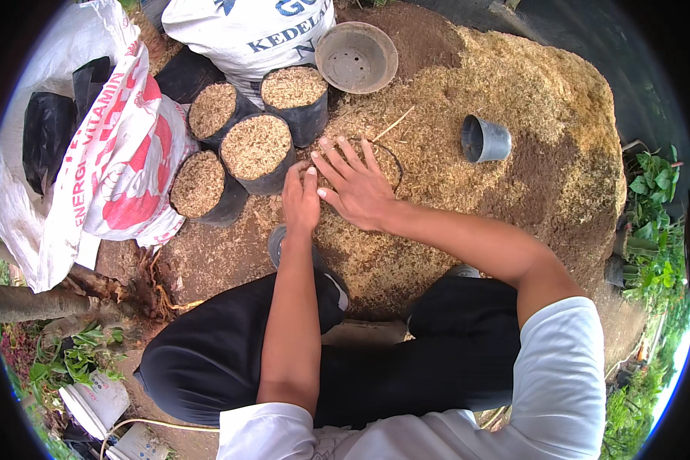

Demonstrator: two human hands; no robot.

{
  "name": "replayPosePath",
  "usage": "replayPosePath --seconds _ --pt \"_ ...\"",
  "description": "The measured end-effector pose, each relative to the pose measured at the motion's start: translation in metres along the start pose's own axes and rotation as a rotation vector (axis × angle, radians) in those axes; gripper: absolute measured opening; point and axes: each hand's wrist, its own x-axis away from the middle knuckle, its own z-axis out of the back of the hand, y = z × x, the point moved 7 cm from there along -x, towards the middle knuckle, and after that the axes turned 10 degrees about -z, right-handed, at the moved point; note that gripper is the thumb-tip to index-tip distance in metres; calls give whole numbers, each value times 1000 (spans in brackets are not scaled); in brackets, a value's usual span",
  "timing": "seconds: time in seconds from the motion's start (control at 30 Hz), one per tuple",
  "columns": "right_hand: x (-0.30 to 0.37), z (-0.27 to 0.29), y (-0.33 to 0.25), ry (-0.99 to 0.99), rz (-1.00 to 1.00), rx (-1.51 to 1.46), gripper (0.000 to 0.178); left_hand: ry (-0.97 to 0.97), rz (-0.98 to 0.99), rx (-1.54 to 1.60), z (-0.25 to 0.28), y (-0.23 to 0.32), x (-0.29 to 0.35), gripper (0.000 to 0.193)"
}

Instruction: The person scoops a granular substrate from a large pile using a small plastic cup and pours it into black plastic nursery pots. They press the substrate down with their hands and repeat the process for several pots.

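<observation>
My right hand [355, 186] lies palm down with its fingers spread on tan husk. Round that hand curves the dark rim of a black planting bag [400, 165], mostly covered by my hands. My left hand [301, 201] is closed at the bag's left edge, thumb on top and the other fingers largely hidden. Just left of it stand several black planting bags filled with husk, the closest one [257, 147] almost touching my fingertips. A thin pale stick [393, 123] pokes out beyond the rim.
A broad mound of husk and dark soil [529, 84] spreads to the right, with a small grey pot [486, 139] tipped on it. A round grey basin [356, 57] sits at the back. White sacks [123, 153] stand left, above a tree trunk [42, 303].
</observation>
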Motion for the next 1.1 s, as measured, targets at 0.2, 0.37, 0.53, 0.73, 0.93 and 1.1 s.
replayPosePath --seconds 0.2,0.37,0.53,0.73,0.93,1.1 --pt "4 -13 8 -182 -82 39 74 -195 150 330 -40 -16 -17 55" --pt "-4 -7 8 -294 -95 58 75 -166 91 415 -42 -21 -30 54" --pt "6 6 22 -170 -70 -78 75 -139 61 352 -40 -24 -18 57" --pt "45 -15 37 -151 94 0 76 -119 196 -79 -32 -25 17 71" --pt "37 -6 35 -185 98 -34 81 -131 198 -114 -32 -16 2 73" --pt "35 6 32 -275 38 -68 80 -154 261 -17 -28 -12 3 75"
